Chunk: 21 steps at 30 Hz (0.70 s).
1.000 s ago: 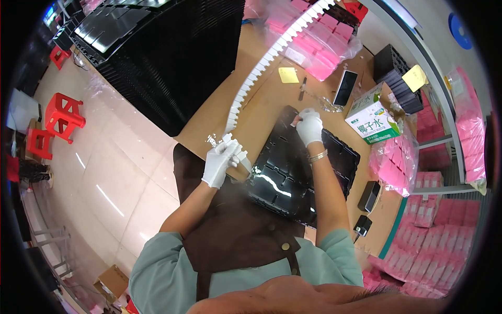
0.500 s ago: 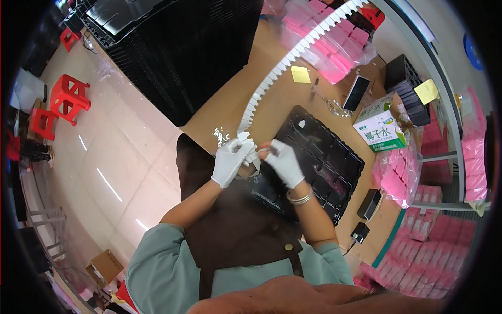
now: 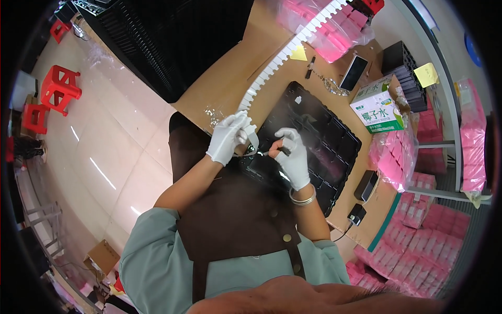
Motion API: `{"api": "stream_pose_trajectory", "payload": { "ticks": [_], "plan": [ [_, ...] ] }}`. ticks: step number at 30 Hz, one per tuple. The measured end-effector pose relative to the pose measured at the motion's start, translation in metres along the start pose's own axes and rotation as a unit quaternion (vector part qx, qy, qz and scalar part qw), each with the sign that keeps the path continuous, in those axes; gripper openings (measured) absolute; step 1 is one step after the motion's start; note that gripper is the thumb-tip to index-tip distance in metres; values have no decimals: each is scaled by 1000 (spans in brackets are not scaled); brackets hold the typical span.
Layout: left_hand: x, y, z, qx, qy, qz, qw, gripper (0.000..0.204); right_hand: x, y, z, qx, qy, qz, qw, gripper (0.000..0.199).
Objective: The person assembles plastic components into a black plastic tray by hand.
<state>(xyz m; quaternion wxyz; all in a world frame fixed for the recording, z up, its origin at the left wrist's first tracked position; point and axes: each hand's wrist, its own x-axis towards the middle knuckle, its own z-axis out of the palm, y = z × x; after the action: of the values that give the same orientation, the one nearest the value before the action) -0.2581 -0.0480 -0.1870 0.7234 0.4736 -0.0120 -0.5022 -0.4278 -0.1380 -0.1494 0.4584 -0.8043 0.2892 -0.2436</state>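
A long white strip with toothlike tabs point(image 3: 277, 64) curves from the far side of the table down to my hands. My left hand point(image 3: 226, 140), in a white glove, is closed on its near end, where a narrow pale band loops down beside the fingers. My right hand point(image 3: 294, 158), gloved with bare fingertips showing, is pinched over the tray a short way to the right. Whatever lies between those fingertips is too small to make out. Beneath the right hand lies a black plastic tray with shallow compartments point(image 3: 334, 138), a small white piece point(image 3: 298, 99) on its far part.
Tall stacked black trays point(image 3: 172, 47) stand at the far left. Small bright scraps point(image 3: 213, 116) lie left of the strip. Rightward are a phone point(image 3: 354, 73), an open carton point(image 3: 377, 107), a black box-shaped device point(image 3: 366, 185) and bagged pink packs point(image 3: 389, 162). Red stools point(image 3: 60, 89) stand on the floor.
My right hand has drawn away from my left, opening a gap between them. The left keeps its hold on the strip. The whole view has shifted slightly.
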Motion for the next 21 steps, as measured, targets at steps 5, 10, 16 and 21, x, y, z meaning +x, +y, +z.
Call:
{"api": "stream_pose_trajectory", "payload": {
  "ticks": [5,10,16,21],
  "plan": [
    [-3,-2,-9,39,1,10,999,27,-14,21,31,-376,-95,22,921,17],
    [-23,-2,-3,172,-19,66,983,21,-14,19,27,-184,-27,100,977,29],
    [-43,-6,20,153,-36,56,986,21,-3,-10,21,259,-15,190,947,16],
    [-22,0,31,70,-119,-25,990,27,-15,-11,18,207,94,172,959,7]
  ]
}}
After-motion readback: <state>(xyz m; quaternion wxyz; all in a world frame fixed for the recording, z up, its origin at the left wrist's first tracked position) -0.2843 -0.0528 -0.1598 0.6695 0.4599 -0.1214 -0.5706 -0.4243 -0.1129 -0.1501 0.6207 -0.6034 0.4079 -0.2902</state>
